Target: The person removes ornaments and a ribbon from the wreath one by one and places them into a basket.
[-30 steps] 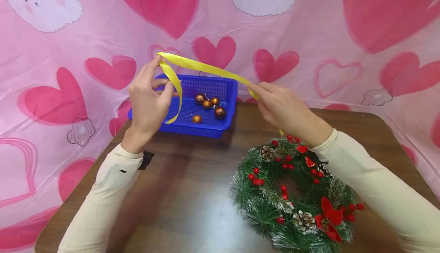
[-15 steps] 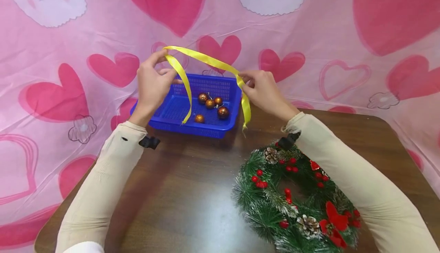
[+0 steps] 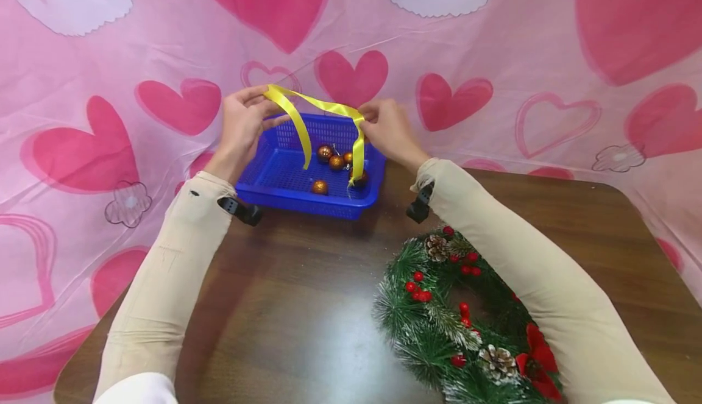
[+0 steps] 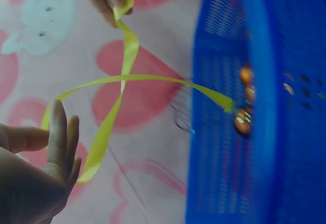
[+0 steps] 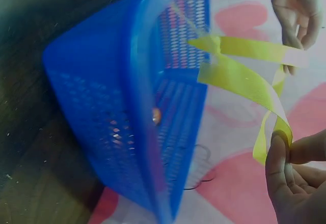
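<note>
A yellow satin ribbon is held above the blue basket in the head view. My left hand pinches it at the fingertips, and one end hangs down from there. My right hand grips another part between thumb and forefinger, with its frayed end dangling over the baubles. Between the hands the ribbon sags slightly. The right wrist view shows the thumb and forefinger pressed on the ribbon. From the left wrist, the ribbon looks twisted.
Several copper-coloured baubles lie in the basket. A green wreath with red berries and pinecones lies on the brown table, partly under my right forearm. Behind the table hangs a pink cloth with hearts.
My right hand has moved left towards my left hand, taking a new pinch on the ribbon and leaving its end hanging. The left hand has shifted slightly right.
</note>
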A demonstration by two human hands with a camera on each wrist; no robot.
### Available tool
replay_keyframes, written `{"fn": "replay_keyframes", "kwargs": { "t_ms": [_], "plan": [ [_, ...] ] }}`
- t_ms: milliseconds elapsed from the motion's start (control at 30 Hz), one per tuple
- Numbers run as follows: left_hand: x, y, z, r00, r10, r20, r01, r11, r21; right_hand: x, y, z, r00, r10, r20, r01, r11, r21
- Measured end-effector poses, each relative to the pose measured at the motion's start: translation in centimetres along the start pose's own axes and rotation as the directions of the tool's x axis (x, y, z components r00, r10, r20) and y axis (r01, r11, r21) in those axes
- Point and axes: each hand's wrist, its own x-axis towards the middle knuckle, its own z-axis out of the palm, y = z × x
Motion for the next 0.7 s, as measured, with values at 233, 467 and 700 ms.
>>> {"fn": "replay_keyframes", "kwargs": {
  "t_ms": [233, 467, 700],
  "plan": [
    [0.3, -3.3, -1.4, 0.997, -0.050, 0.052, 0.033, 0.961, 0.274, 0.1, 2.9, 0.9, 0.999, 0.005, 0.047, 0.000, 0.994, -0.106],
    [-0.8, -4.4, -2.4, 0.982, -0.059, 0.181, -0.097, 0.665, 0.740, -0.5, 4.9, 0.3, 0.987, 0.025, 0.157, -0.005, 0.992, -0.127],
    [-1.5, -4.8, -4.1, 0.981, -0.019, 0.194, -0.175, 0.358, 0.917, -1.2, 4.7, -0.6, 0.961, -0.013, 0.277, 0.070, 0.978, -0.195]
  ]
}}
